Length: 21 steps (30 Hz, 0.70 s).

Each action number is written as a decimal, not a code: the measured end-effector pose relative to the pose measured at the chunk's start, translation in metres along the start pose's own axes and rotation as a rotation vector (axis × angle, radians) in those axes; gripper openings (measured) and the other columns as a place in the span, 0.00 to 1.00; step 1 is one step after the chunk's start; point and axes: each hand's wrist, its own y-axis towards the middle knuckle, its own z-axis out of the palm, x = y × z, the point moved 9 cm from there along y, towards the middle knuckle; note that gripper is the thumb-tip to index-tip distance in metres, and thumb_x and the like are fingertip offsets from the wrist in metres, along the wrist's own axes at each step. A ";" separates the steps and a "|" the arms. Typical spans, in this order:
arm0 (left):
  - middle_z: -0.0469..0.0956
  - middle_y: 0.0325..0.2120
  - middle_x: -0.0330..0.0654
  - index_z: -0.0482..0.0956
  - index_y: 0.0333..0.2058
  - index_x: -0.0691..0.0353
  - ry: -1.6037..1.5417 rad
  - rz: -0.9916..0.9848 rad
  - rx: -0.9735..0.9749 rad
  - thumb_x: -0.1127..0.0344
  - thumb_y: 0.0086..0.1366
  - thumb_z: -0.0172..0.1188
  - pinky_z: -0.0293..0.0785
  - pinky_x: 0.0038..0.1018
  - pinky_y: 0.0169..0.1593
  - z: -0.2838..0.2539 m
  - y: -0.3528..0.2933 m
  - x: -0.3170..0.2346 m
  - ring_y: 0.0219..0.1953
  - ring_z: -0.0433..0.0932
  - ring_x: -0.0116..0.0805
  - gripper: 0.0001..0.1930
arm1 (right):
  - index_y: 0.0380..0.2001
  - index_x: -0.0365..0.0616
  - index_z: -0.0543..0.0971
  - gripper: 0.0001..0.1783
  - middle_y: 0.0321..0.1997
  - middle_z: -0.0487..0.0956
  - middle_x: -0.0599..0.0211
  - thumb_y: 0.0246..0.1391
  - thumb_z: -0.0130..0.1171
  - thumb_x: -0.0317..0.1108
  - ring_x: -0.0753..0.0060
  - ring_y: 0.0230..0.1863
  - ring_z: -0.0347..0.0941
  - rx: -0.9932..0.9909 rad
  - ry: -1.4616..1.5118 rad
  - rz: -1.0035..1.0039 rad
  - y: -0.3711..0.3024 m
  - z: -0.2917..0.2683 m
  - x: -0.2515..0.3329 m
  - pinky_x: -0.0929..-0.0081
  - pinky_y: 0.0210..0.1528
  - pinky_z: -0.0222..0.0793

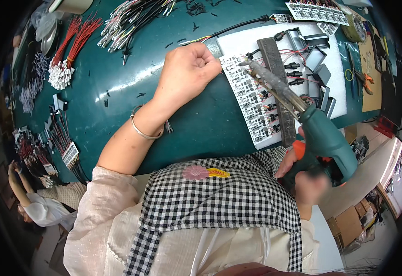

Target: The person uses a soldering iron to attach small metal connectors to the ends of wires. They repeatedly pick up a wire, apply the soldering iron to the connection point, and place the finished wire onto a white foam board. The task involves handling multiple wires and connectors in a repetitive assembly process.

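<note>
My right hand (305, 186), partly blurred, is closed round the grip of a green soldering gun (328, 138) with an orange trigger. Its metal tip reaches up and left to the top of a white circuit board panel (246, 99). Wires with black connectors run from the panel's right side under a dark bar (274, 76). My left hand (189, 66) is curled closed at the panel's upper left corner. Whatever those fingers pinch is hidden. Several black plastic cases (316, 57) with red wires lie right of the bar, on a white foam pad (339, 99).
Bundles of red wires (82, 39) and black cables (132, 20) lie at the far left of the green table (196, 119). A black cable (242, 24) crosses behind the pad. Orange-handled pliers (366, 83) lie at right. Another person (44, 207) works at lower left.
</note>
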 end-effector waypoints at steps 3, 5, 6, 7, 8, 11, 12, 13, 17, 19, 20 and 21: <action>0.66 0.09 0.28 0.71 0.19 0.64 0.005 0.025 -0.012 0.70 0.55 0.57 0.54 0.17 0.17 -0.003 -0.003 -0.001 0.14 0.59 0.13 0.08 | 0.53 0.23 0.59 0.45 0.17 0.68 0.62 0.43 0.66 0.48 0.73 0.16 0.66 0.056 -0.020 0.024 0.003 0.006 -0.007 0.79 0.18 0.64; 0.66 0.09 0.28 0.71 0.19 0.64 0.009 0.026 -0.022 0.70 0.55 0.57 0.54 0.17 0.17 -0.004 -0.005 -0.001 0.14 0.59 0.13 0.08 | 0.52 0.24 0.60 0.43 0.17 0.68 0.63 0.43 0.66 0.47 0.74 0.16 0.65 0.080 -0.034 0.027 0.006 0.010 -0.009 0.80 0.18 0.64; 0.66 0.09 0.28 0.71 0.19 0.64 0.013 0.027 -0.028 0.70 0.55 0.57 0.54 0.17 0.17 -0.004 -0.005 -0.001 0.14 0.59 0.13 0.08 | 0.52 0.24 0.60 0.42 0.17 0.68 0.63 0.44 0.65 0.46 0.74 0.16 0.65 0.090 -0.041 0.023 0.008 0.011 -0.010 0.80 0.18 0.64; 0.66 0.09 0.28 0.71 0.18 0.64 0.014 0.040 -0.034 0.70 0.54 0.57 0.54 0.17 0.17 -0.004 -0.004 -0.001 0.14 0.59 0.13 0.09 | 0.51 0.25 0.61 0.41 0.17 0.68 0.63 0.44 0.65 0.46 0.74 0.16 0.65 0.101 -0.048 0.018 0.010 0.013 -0.010 0.80 0.18 0.63; 0.66 0.09 0.28 0.71 0.18 0.64 0.016 0.053 -0.040 0.70 0.54 0.57 0.54 0.17 0.18 -0.004 -0.004 -0.002 0.14 0.59 0.13 0.09 | 0.50 0.25 0.62 0.39 0.17 0.68 0.63 0.44 0.65 0.45 0.74 0.16 0.65 0.111 -0.057 0.006 0.013 0.015 -0.010 0.80 0.18 0.64; 0.66 0.08 0.29 0.71 0.18 0.64 0.030 0.075 -0.063 0.70 0.54 0.57 0.55 0.17 0.17 -0.003 -0.004 -0.001 0.14 0.59 0.13 0.09 | 0.48 0.27 0.63 0.35 0.17 0.68 0.63 0.45 0.64 0.42 0.74 0.17 0.65 0.126 -0.092 -0.021 0.018 0.021 -0.008 0.80 0.19 0.64; 0.66 0.08 0.29 0.70 0.18 0.64 0.040 0.081 -0.071 0.70 0.54 0.57 0.55 0.17 0.17 -0.002 -0.004 -0.001 0.13 0.59 0.13 0.09 | 0.47 0.28 0.64 0.33 0.18 0.68 0.63 0.45 0.64 0.41 0.74 0.17 0.66 0.121 -0.100 -0.026 0.019 0.021 -0.009 0.80 0.19 0.64; 0.65 0.08 0.29 0.70 0.17 0.64 0.049 0.096 -0.072 0.70 0.54 0.57 0.55 0.17 0.17 -0.002 -0.004 -0.002 0.13 0.59 0.14 0.09 | 0.46 0.29 0.64 0.32 0.18 0.68 0.63 0.45 0.64 0.41 0.74 0.17 0.66 0.116 -0.108 -0.030 0.019 0.021 -0.011 0.80 0.19 0.64; 0.65 0.08 0.31 0.70 0.17 0.65 0.085 0.144 -0.076 0.71 0.54 0.57 0.55 0.18 0.17 -0.005 -0.004 -0.008 0.13 0.59 0.14 0.09 | 0.46 0.31 0.66 0.28 0.24 0.72 0.62 0.45 0.64 0.34 0.74 0.22 0.69 0.130 -0.135 -0.022 0.020 0.014 -0.019 0.80 0.24 0.66; 0.65 0.08 0.31 0.70 0.17 0.65 0.089 0.152 -0.075 0.71 0.54 0.57 0.54 0.19 0.17 -0.005 -0.004 -0.008 0.13 0.59 0.14 0.09 | 0.47 0.35 0.69 0.25 0.34 0.76 0.63 0.44 0.64 0.25 0.75 0.31 0.72 0.145 -0.079 0.007 0.019 0.012 -0.021 0.78 0.34 0.70; 0.65 0.08 0.31 0.70 0.17 0.65 0.082 0.150 -0.074 0.71 0.54 0.57 0.54 0.19 0.17 -0.004 -0.004 -0.007 0.13 0.59 0.14 0.09 | 0.47 0.35 0.69 0.24 0.34 0.76 0.63 0.44 0.64 0.25 0.75 0.31 0.72 0.147 -0.095 0.007 0.020 0.013 -0.020 0.78 0.34 0.70; 0.65 0.08 0.31 0.70 0.17 0.65 0.076 0.148 -0.071 0.71 0.54 0.57 0.54 0.19 0.17 -0.004 -0.004 -0.006 0.13 0.59 0.14 0.09 | 0.46 0.35 0.70 0.24 0.33 0.76 0.64 0.44 0.64 0.25 0.76 0.31 0.72 0.148 -0.110 0.008 0.021 0.015 -0.017 0.78 0.34 0.70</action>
